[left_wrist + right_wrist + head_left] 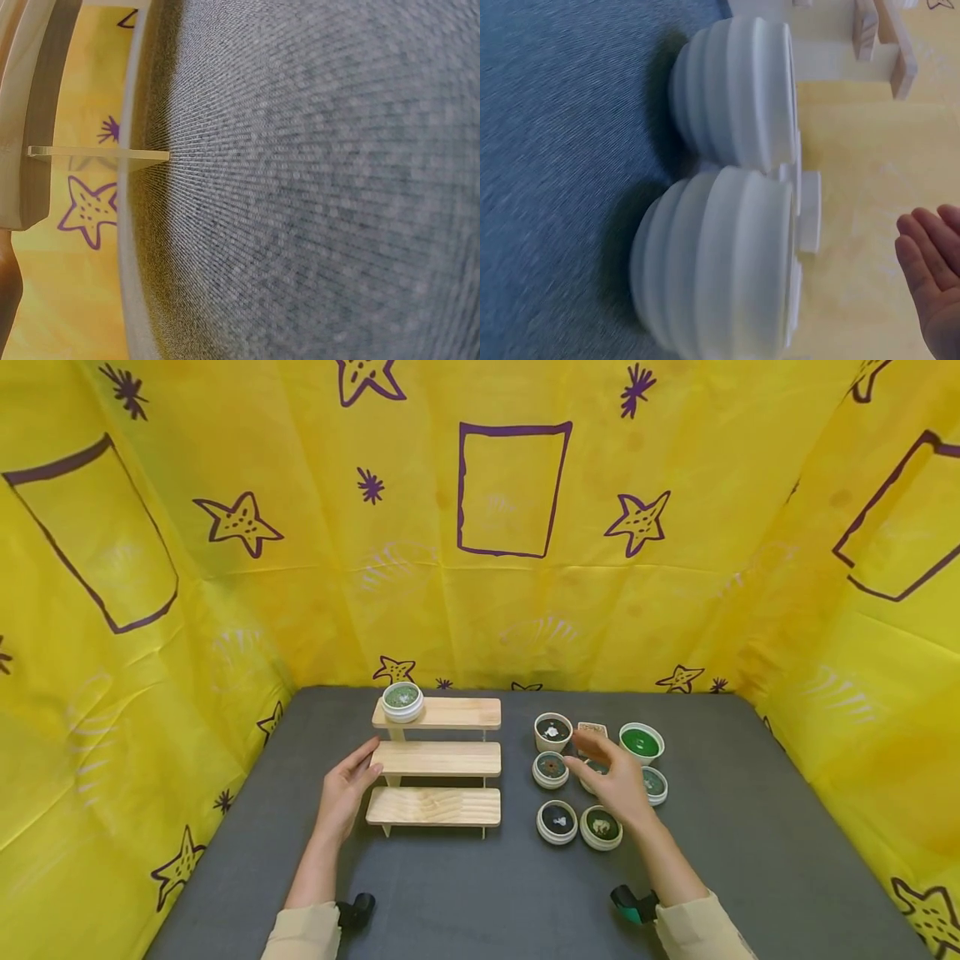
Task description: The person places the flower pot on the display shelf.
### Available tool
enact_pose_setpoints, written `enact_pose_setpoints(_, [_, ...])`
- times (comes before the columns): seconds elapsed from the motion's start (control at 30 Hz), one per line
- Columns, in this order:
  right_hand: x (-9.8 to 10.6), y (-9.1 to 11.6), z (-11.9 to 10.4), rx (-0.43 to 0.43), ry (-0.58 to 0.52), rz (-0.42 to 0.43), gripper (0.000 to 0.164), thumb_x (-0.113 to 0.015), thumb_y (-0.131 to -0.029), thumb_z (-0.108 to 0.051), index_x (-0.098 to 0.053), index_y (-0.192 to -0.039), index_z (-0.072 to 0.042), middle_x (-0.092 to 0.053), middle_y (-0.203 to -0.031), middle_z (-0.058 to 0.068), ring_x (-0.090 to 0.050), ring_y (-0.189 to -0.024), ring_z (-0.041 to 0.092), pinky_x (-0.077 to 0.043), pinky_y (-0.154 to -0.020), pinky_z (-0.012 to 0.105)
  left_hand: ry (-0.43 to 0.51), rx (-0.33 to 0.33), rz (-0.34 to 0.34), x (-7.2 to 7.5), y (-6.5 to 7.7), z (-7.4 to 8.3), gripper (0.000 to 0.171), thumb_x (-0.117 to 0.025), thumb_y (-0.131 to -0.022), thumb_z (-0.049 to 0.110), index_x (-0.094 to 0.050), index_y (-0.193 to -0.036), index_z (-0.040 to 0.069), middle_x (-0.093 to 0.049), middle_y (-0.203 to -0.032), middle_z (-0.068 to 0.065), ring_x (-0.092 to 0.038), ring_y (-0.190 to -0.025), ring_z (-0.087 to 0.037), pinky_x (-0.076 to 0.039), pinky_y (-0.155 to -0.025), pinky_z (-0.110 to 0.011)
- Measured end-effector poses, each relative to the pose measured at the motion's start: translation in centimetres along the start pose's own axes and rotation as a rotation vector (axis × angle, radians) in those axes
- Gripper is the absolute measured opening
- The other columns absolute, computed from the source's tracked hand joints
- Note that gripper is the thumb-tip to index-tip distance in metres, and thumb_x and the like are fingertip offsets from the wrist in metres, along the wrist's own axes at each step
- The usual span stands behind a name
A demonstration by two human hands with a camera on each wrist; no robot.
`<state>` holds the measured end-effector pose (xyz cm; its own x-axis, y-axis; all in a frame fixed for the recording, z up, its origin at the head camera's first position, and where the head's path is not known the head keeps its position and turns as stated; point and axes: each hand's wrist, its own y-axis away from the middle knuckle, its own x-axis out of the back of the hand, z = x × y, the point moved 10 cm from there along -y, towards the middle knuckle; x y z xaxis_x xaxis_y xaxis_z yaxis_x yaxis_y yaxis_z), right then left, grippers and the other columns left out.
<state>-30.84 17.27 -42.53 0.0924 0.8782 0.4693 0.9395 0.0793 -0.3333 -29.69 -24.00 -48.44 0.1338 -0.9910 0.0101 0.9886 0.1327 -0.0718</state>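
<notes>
The left hand (pixel 347 789) is gripping the left end of the three-tiered wooden stand (pixel 437 759) at its middle shelf, apparently steadying it. The right hand (pixel 618 777) is hovering over the small pots (pixel 551 768), its grip loose and holding nothing, thumb parted from fingers as though leaving room for a rim. Those pots are sitting clustered on the worktop (pixel 487 902), right of the stand, likely for easy reach; a lone pot (pixel 402 703) is occupying the top shelf's left end.
</notes>
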Motion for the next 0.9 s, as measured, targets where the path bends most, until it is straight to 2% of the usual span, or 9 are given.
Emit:
enact_pose_setpoints(0.17, [0.6, 0.9, 0.8, 0.004, 0.035, -0.019, 0.043, -0.076, -0.087, -0.024, -0.066, -0.126, -0.009, -0.072, -0.123, 0.012, -0.069, -0.113, 0.029, -0.058, -0.097, 0.044, -0.002, 0.011, 0.004, 0.1, 0.0, -0.1, 0.054, -0.061, -0.096, 0.004, -0.042, -0.146, -0.006, -0.041, -0.156, -0.018, -0.042, -0.141, -0.007, -0.041, -0.103, -0.002])
enact_pose_setpoints(0.37, [1.3, 2.4, 2.7, -0.049, 0.093, -0.072, 0.042, -0.075, -0.088, -0.031, -0.067, -0.125, -0.013, -0.073, -0.120, 0.008, -0.070, -0.110, 0.030, -0.060, -0.091, 0.040, 0.002, 0.007, 0.002, -0.1, 0.0, -0.3, 0.054, -0.060, -0.096, 0.002, -0.042, -0.146, -0.006, -0.040, -0.156, -0.019, -0.035, -0.146, -0.023, -0.042, -0.102, -0.002])
enact_pose_setpoints(0.5, [1.6, 3.1, 4.2, -0.084, 0.069, -0.118, 0.043, -0.075, -0.088, -0.033, -0.067, -0.125, -0.011, -0.073, -0.121, 0.009, -0.070, -0.109, 0.030, -0.060, -0.091, 0.033, 0.006, 0.006, 0.002, -0.1, 0.0, -0.3, 0.053, -0.059, -0.096, 0.001, -0.042, -0.146, -0.006, -0.040, -0.156, -0.020, -0.032, -0.147, -0.028, -0.041, -0.102, -0.001])
enact_pose_setpoints(0.6, [1.7, 3.4, 5.2, -0.104, 0.038, -0.153, 0.043, -0.076, -0.088, -0.031, -0.067, -0.124, -0.010, -0.072, -0.122, 0.011, -0.070, -0.109, 0.031, -0.059, -0.091, 0.026, 0.002, 0.007, 0.007, 0.0, 0.0, -0.2, 0.053, -0.059, -0.096, 0.002, -0.041, -0.146, -0.007, -0.040, -0.156, -0.020, -0.033, -0.147, -0.026, -0.041, -0.102, -0.001])
enact_pose_setpoints(0.73, [1.9, 3.7, 6.0, -0.122, 0.027, -0.194, 0.042, -0.077, -0.086, -0.029, -0.068, -0.123, -0.009, -0.072, -0.121, 0.011, -0.071, -0.107, 0.027, -0.057, -0.088, 0.016, -0.002, 0.002, 0.013, 0.1, 0.0, -0.1, 0.055, -0.060, -0.096, 0.002, -0.038, -0.146, -0.010, -0.040, -0.155, -0.021, -0.038, -0.144, -0.013, -0.041, -0.102, -0.001])
enact_pose_setpoints(0.83, [1.9, 3.7, 6.4, -0.136, 0.018, -0.224, 0.042, -0.078, -0.085, -0.028, -0.069, -0.120, -0.008, -0.073, -0.119, 0.012, -0.073, -0.102, 0.023, -0.056, -0.084, 0.013, 0.005, -0.002, 0.017, 0.1, 0.0, -0.1, 0.055, -0.060, -0.096, 0.001, -0.038, -0.145, -0.012, -0.041, -0.155, -0.021, -0.039, -0.143, -0.010, -0.040, -0.103, -0.001])
enact_pose_setpoints(0.9, [1.8, 3.7, 6.6, -0.145, 0.008, -0.244, 0.041, -0.079, -0.084, -0.027, -0.069, -0.119, -0.007, -0.073, -0.118, 0.013, -0.073, -0.101, 0.023, -0.056, -0.082, 0.013, 0.008, -0.004, 0.018, 0.1, -0.1, -0.1, 0.055, -0.060, -0.096, 0.001, -0.039, -0.145, -0.012, -0.040, -0.155, -0.022, -0.036, -0.146, -0.016, -0.040, -0.103, -0.001])
